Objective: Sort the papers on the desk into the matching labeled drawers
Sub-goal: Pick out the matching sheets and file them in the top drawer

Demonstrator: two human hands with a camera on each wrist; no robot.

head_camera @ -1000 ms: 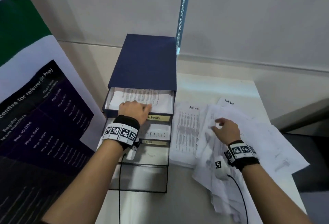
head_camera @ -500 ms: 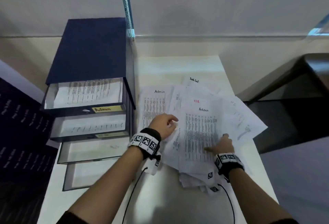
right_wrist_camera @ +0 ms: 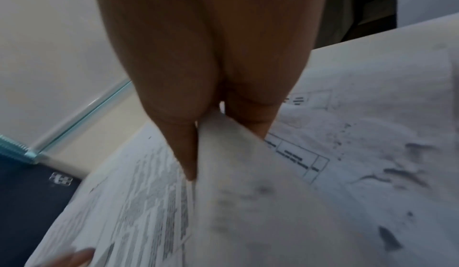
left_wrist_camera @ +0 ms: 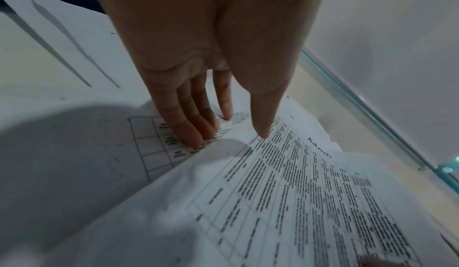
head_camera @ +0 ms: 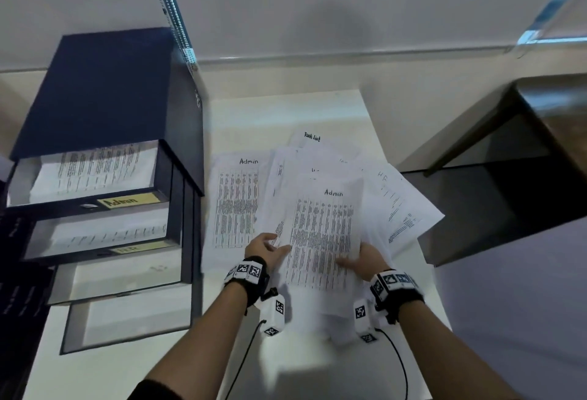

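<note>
A printed sheet headed "Admin" (head_camera: 320, 234) lies tilted on top of the loose paper pile (head_camera: 394, 196) on the white desk (head_camera: 286, 113). My right hand (head_camera: 355, 261) pinches its lower right edge, thumb on top and fingers beneath, as the right wrist view shows (right_wrist_camera: 223, 149). My left hand (head_camera: 276, 248) touches the sheet's left edge with straight fingers (left_wrist_camera: 198, 138), the thumb lying on the print. The navy drawer unit (head_camera: 104, 88) stands at the left. Its top drawer, labelled Admin (head_camera: 130, 201), is pulled out and holds printed pages.
Below the Admin drawer, an HR drawer (head_camera: 133, 248) and two lower drawers (head_camera: 127, 323) are pulled out. Another "Admin" sheet (head_camera: 235, 205) lies flat beside the unit, and a "Task List" sheet (head_camera: 311, 137) sits behind the pile. A dark table (head_camera: 556, 120) stands past the desk's right edge.
My left hand left the Admin drawer and came to the pile. Both hands now sit at the Admin sheet's lower edges, and the right hand has taken hold of it.
</note>
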